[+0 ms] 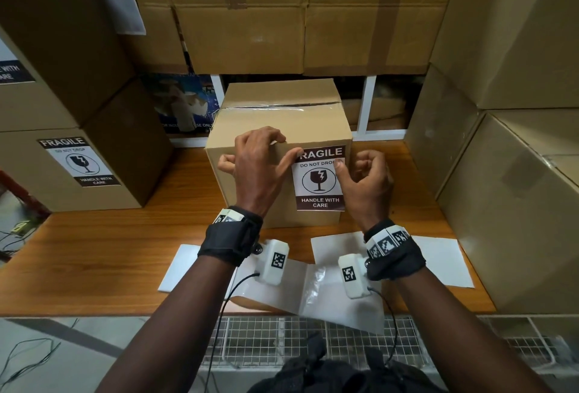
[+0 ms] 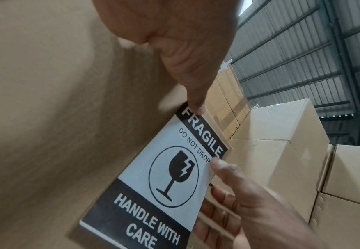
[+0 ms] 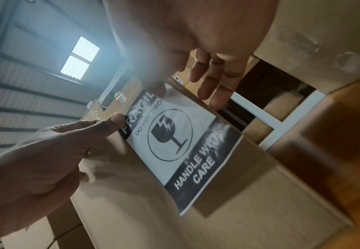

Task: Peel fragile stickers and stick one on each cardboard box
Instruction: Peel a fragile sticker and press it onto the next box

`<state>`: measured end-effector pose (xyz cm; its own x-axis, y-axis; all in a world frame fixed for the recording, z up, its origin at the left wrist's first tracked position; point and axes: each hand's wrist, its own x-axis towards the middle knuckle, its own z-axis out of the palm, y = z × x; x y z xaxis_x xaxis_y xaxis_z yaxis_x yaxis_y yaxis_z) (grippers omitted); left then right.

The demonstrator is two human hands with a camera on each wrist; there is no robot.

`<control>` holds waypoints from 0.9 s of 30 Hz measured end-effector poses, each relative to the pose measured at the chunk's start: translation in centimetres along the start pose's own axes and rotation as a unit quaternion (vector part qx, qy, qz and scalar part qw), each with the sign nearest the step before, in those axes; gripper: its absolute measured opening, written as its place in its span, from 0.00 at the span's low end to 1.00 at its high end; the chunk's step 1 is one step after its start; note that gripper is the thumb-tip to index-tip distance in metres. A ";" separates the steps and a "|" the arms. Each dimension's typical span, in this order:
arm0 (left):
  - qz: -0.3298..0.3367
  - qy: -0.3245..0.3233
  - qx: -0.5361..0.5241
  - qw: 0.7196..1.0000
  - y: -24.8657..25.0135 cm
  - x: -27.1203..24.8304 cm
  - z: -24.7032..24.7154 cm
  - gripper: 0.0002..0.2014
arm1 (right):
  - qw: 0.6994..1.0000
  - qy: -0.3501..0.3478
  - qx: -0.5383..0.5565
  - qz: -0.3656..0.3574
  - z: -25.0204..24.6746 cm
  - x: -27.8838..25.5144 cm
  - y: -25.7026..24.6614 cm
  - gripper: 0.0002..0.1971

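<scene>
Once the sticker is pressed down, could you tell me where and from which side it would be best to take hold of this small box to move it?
Probably by its two bare side walls, one hand from the left and one from the right. The cardboard box stands upright on the table with open table on both sides, while the fragile sticker fills its near face and tape runs across the top seam.

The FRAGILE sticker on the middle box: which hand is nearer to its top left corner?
Left. The left hand presses its thumb on the top left corner of the sticker, fingers over the box edge. The right hand touches the sticker's upper right edge.
</scene>
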<state>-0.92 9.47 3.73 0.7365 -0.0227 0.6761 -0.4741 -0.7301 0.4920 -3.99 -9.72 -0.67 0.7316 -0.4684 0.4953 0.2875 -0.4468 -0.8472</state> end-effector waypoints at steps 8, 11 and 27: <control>0.011 -0.003 -0.015 1.000 -0.2 0.0 -0.3 0.22 | 0.996 -0.030 0.018 0.077 -0.2 -1.0 -0.4 0.19; 0.013 -0.010 -0.020 1.000 -0.4 0.1 -0.4 0.22 | 0.994 -0.029 0.039 0.095 -0.3 -0.9 -0.9 0.19; -0.001 -0.017 -0.036 0.999 -0.8 0.1 -0.4 0.18 | 0.995 -0.070 0.050 0.042 -1.7 -0.4 -2.6 0.09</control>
<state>-0.66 10.32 3.61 0.7523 -0.0448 0.6573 -0.5057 -0.6788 0.5324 -6.10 -9.69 1.70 0.8333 -0.3863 0.3955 0.2759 -0.3293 -0.9030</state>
